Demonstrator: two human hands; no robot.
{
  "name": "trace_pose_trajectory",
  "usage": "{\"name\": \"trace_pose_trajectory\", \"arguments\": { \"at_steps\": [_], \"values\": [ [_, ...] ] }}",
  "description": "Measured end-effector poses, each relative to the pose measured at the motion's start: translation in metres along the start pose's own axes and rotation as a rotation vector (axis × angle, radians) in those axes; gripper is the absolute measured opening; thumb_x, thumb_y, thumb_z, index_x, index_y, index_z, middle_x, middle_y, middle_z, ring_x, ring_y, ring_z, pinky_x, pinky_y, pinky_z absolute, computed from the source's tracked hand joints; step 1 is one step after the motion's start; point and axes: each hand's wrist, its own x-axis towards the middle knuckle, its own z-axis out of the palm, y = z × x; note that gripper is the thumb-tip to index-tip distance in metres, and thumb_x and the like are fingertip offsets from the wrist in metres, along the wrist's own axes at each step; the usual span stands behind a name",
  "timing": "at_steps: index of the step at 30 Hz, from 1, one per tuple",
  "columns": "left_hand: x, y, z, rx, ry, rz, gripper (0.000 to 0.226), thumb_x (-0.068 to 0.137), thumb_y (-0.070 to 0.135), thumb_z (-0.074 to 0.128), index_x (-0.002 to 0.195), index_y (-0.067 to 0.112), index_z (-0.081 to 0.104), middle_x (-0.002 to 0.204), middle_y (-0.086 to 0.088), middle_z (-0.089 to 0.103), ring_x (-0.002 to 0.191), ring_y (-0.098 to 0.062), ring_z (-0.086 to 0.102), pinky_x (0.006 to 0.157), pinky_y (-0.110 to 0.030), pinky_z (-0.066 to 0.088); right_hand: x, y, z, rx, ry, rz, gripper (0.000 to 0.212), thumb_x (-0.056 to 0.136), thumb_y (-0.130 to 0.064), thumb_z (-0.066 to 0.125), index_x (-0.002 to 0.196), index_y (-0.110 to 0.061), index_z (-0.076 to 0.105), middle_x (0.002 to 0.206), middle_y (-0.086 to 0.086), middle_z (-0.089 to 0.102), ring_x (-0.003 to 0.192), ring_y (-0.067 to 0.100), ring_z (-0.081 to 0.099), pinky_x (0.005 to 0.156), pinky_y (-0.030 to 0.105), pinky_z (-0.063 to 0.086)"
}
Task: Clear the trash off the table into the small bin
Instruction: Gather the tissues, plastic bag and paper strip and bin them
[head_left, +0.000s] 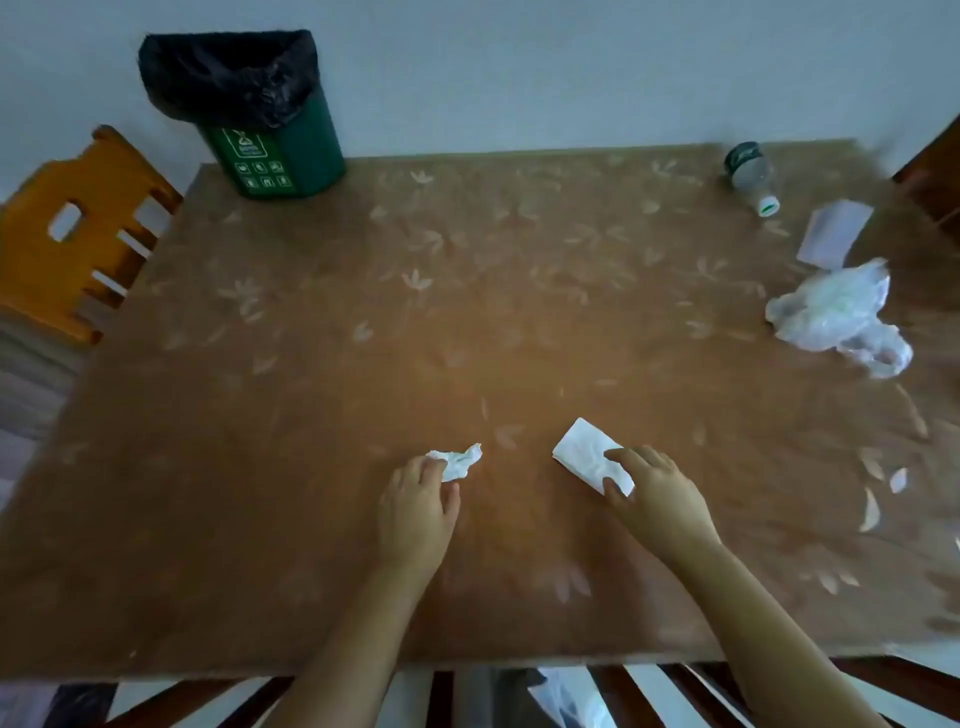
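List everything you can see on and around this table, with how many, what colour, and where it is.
small bin: one, green with a black liner, far left corner of the table
table: one, brown with a pale leaf pattern, fills the view
plastic bottle: one, clear with a dark label and white cap, lying at the far right
flat paper: one, pale, right side near the bottle
plastic bag: one, white, crumpled, right edge
crumpled tissue: one, white, near centre under the left fingertips
folded tissue: one, white, near centre under the right fingers
chair: one, orange, left of the table
left hand: pinching the crumpled tissue
right hand: grasping the folded tissue
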Motion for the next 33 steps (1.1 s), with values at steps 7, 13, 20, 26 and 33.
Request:
{"name": "trace_pose_trajectory", "arguments": {
  "at_steps": [7, 13, 20, 26, 33],
  "values": [
    [0.023, -0.003, 0.024, -0.013, -0.025, -0.088, 0.019, 0.077, 0.009, 0.064, 0.096, 0.005, 0.063, 0.097, -0.015, 0.061, 0.088, -0.034, 0.055, 0.072, -0.042, 0.043, 0.032, 0.016, 0.023, 0.026, -0.077, 0.109, 0.034, 0.082, -0.017, 0.055, 0.116, -0.014, 0.055, 0.114, 0.007, 0.055, 0.108, 0.026, 0.046, 0.071, 0.036, 0.045],
    [0.024, -0.005, 0.035, -0.032, -0.013, -0.089, 0.017, 0.075, 0.003, 0.068, 0.091, 0.009, 0.069, 0.089, -0.014, 0.061, 0.078, -0.033, 0.054, 0.061, -0.040, 0.046, 0.040, 0.019, 0.034, -0.002, -0.123, 0.128, 0.032, 0.081, -0.019, 0.056, 0.113, -0.016, 0.056, 0.109, 0.004, 0.052, 0.101, 0.024, 0.044, 0.066, 0.034, 0.044],
    [0.008, -0.006, 0.038, -0.177, -0.027, -0.190, 0.010, 0.075, 0.002, 0.065, 0.081, 0.010, 0.065, 0.083, -0.008, 0.059, 0.073, -0.028, 0.054, 0.057, -0.039, 0.046, 0.030, 0.012, 0.040, -0.027, -0.119, 0.112, 0.031, 0.082, -0.020, 0.060, 0.112, -0.017, 0.056, 0.107, 0.004, 0.051, 0.095, 0.026, 0.044, 0.062, 0.037, 0.047],
    [-0.015, -0.005, 0.023, -0.319, -0.068, -0.210, 0.010, 0.076, 0.003, 0.062, 0.079, 0.013, 0.063, 0.083, 0.003, 0.051, 0.068, -0.017, 0.054, 0.058, -0.022, 0.039, 0.020, 0.010, 0.048, 0.064, -0.093, 0.120, 0.016, 0.082, -0.013, 0.058, 0.099, -0.012, 0.060, 0.101, 0.005, 0.054, 0.095, 0.027, 0.045, 0.058, 0.034, 0.042],
    [-0.047, -0.003, -0.024, -0.365, 0.018, -0.207, 0.011, 0.076, 0.002, 0.065, 0.081, 0.011, 0.062, 0.083, 0.002, 0.055, 0.071, -0.013, 0.054, 0.061, -0.020, 0.040, 0.003, 0.005, 0.053, 0.135, -0.097, 0.057, 0.003, 0.079, -0.008, 0.057, 0.079, -0.010, 0.055, 0.081, 0.001, 0.051, 0.081, 0.028, 0.050, 0.055, 0.031, 0.035]
  ]
}}
